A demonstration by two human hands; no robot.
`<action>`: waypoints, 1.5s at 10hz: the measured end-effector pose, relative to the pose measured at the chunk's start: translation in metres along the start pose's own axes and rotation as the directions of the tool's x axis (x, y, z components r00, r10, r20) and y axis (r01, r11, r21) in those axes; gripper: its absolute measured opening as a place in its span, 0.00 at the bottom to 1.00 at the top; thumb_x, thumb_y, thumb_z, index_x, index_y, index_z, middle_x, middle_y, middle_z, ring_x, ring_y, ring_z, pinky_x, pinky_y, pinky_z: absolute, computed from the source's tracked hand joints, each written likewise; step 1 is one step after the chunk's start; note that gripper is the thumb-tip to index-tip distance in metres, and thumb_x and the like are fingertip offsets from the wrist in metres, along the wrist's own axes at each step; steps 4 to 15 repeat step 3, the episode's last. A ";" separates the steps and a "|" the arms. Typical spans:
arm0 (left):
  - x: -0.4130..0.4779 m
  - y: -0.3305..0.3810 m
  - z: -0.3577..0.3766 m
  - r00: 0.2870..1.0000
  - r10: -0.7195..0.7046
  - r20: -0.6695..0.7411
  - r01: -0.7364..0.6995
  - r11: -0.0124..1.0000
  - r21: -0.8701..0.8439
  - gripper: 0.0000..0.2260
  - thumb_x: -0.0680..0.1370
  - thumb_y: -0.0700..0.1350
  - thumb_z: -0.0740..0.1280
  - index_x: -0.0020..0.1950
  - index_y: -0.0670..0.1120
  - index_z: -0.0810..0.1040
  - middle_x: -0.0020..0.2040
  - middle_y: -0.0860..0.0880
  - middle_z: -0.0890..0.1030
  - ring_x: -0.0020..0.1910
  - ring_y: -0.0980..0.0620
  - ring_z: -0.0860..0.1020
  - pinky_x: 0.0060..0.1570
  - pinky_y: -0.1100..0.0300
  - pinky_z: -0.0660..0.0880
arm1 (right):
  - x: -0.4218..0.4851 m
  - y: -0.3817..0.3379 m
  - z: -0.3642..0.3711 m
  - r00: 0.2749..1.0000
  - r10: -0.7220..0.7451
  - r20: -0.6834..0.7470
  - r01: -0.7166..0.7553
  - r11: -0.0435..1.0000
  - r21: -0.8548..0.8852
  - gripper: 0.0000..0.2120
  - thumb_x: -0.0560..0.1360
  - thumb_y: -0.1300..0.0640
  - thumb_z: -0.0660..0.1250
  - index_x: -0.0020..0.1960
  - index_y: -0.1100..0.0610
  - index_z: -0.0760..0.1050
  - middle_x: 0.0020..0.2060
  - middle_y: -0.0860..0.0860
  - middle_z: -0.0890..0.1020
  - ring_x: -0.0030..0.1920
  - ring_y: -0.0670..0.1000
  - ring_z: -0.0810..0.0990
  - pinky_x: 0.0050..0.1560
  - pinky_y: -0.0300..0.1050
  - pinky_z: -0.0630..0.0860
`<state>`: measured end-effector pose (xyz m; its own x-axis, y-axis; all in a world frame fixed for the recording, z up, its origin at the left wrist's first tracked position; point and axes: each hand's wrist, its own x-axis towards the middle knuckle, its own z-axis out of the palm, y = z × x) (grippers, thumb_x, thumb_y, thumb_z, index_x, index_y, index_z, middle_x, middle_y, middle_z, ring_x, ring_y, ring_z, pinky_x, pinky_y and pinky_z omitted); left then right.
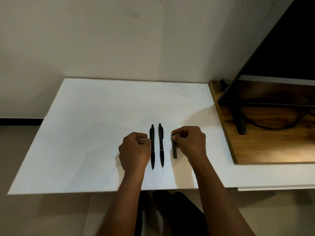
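Two black pens lie side by side on a white board [85, 133], tips pointing toward me: the left pen [152, 147] and the right pen [161, 145]. A short dark stick-like object [174, 151] lies to their right. My right hand [189, 142] pinches the far end of this dark object with thumb and fingers. My left hand [134, 150] sits just left of the left pen with its fingers curled, fingertips close to or touching the pen; it holds nothing I can see.
A wooden desk surface [272, 147] lies to the right, with a dark monitor [281, 57], its stand foot [241, 123] and a cable [272, 127]. A pale wall stands behind the board. Below the board's front edge I see floor and my legs.
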<state>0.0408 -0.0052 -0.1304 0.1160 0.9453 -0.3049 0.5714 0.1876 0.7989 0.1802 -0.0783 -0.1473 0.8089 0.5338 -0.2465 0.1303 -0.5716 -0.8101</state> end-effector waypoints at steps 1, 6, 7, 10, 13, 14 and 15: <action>-0.004 0.001 -0.002 1.000 0.004 -0.001 -0.004 1.000 -0.011 0.07 0.75 0.44 0.69 0.51 0.49 0.84 0.43 0.53 0.85 0.47 0.49 0.82 0.48 0.56 0.78 | -0.006 -0.001 -0.002 0.999 0.035 -0.039 -0.033 0.999 0.037 0.07 0.70 0.62 0.75 0.46 0.53 0.85 0.39 0.51 0.86 0.41 0.52 0.85 0.50 0.53 0.82; -0.027 0.000 -0.017 0.996 0.087 -0.004 -0.087 0.996 -0.002 0.06 0.77 0.43 0.67 0.51 0.49 0.83 0.45 0.52 0.84 0.49 0.48 0.82 0.48 0.57 0.76 | -0.055 -0.010 -0.012 0.982 0.076 -0.173 -0.061 0.994 0.089 0.08 0.78 0.63 0.69 0.55 0.57 0.83 0.48 0.51 0.85 0.46 0.48 0.81 0.55 0.44 0.79; -0.027 0.000 -0.017 0.996 0.087 -0.004 -0.087 0.996 -0.002 0.06 0.77 0.43 0.67 0.51 0.49 0.83 0.45 0.52 0.84 0.49 0.48 0.82 0.48 0.57 0.76 | -0.055 -0.010 -0.012 0.982 0.076 -0.173 -0.061 0.994 0.089 0.08 0.78 0.63 0.69 0.55 0.57 0.83 0.48 0.51 0.85 0.46 0.48 0.81 0.55 0.44 0.79; -0.027 0.000 -0.017 0.996 0.087 -0.004 -0.087 0.996 -0.002 0.06 0.77 0.43 0.67 0.51 0.49 0.83 0.45 0.52 0.84 0.49 0.48 0.82 0.48 0.57 0.76 | -0.055 -0.010 -0.012 0.982 0.076 -0.173 -0.061 0.994 0.089 0.08 0.78 0.63 0.69 0.55 0.57 0.83 0.48 0.51 0.85 0.46 0.48 0.81 0.55 0.44 0.79; -0.027 0.000 -0.017 0.996 0.087 -0.004 -0.087 0.996 -0.002 0.06 0.77 0.43 0.67 0.51 0.49 0.83 0.45 0.52 0.84 0.49 0.48 0.82 0.48 0.57 0.76 | -0.055 -0.010 -0.012 0.982 0.076 -0.173 -0.061 0.994 0.089 0.08 0.78 0.63 0.69 0.55 0.57 0.83 0.48 0.51 0.85 0.46 0.48 0.81 0.55 0.44 0.79; -0.027 0.000 -0.017 0.996 0.087 -0.004 -0.087 0.996 -0.002 0.06 0.77 0.43 0.67 0.51 0.49 0.83 0.45 0.52 0.84 0.49 0.48 0.82 0.48 0.57 0.76 | -0.055 -0.010 -0.012 0.982 0.076 -0.173 -0.061 0.994 0.089 0.08 0.78 0.63 0.69 0.55 0.57 0.83 0.48 0.51 0.85 0.46 0.48 0.81 0.55 0.44 0.79; -0.027 0.000 -0.017 0.996 0.087 -0.004 -0.087 0.996 -0.002 0.06 0.77 0.43 0.67 0.51 0.49 0.83 0.45 0.52 0.84 0.49 0.48 0.82 0.48 0.57 0.76 | -0.055 -0.010 -0.012 0.982 0.076 -0.173 -0.061 0.994 0.089 0.08 0.78 0.63 0.69 0.55 0.57 0.83 0.48 0.51 0.85 0.46 0.48 0.81 0.55 0.44 0.79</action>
